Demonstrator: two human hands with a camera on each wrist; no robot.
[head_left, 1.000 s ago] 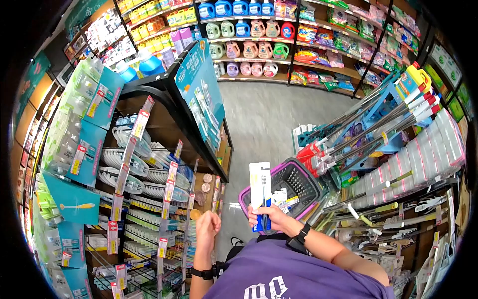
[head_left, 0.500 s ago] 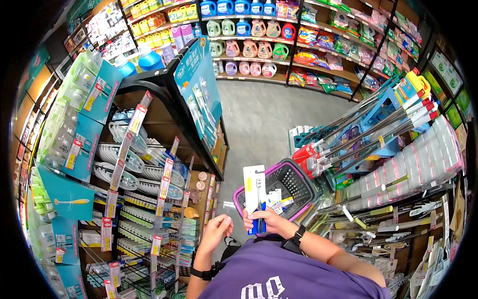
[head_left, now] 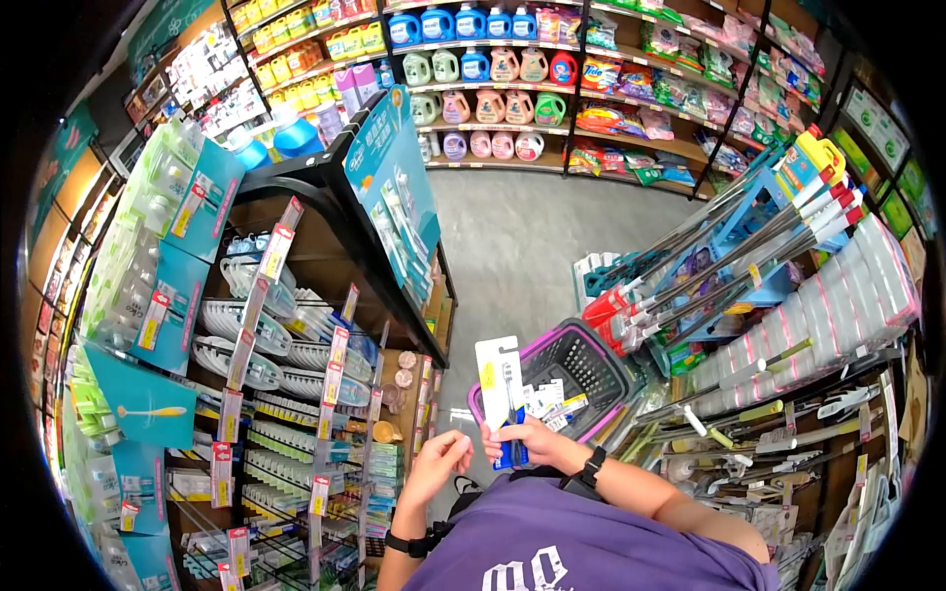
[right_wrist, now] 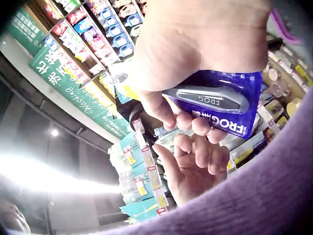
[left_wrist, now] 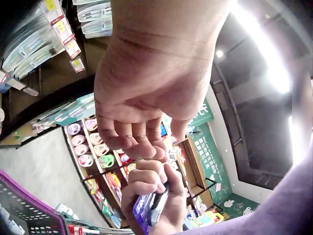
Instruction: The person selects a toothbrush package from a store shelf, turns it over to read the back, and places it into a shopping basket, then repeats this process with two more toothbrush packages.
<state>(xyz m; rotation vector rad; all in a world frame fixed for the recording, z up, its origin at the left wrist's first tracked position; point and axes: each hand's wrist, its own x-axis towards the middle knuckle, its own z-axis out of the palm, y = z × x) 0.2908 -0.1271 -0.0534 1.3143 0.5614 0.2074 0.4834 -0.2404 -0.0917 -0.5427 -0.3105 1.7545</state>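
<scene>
1. Room: a shop aisle. The smooth grey floor [head_left: 522, 227] runs beyond the basket [head_left: 574, 327]. A shelf rack [head_left: 296, 325] with price tags stands left of the basket, mops [head_left: 729, 246] lean to its right, and detergent bottles [head_left: 493, 103] are far behind it.
2. Basket: black mesh walls and a purple rim, with small packs lying inside.
3. Pack [head_left: 501, 379]: a flat card, white at the top and blue at the foot, with a clear blister over a grey handle. It is upright at the basket's near-left corner.
4. Right hand [head_left: 527, 438]: fingers and thumb are curled round the pack's blue lower end, gripping it.
5. Left hand [head_left: 440, 463]: left of the basket, just beside the right hand. Its fingers are loosely curled and hold nothing. Whether it touches the pack cannot be told.
6. Views: only the right wrist view shows "FROG" on the glossy blue foot [right_wrist: 230, 105]. Only the head view shows the white top. The left wrist view shows the pack [left_wrist: 146, 208] edge-on in the right fist.
</scene>
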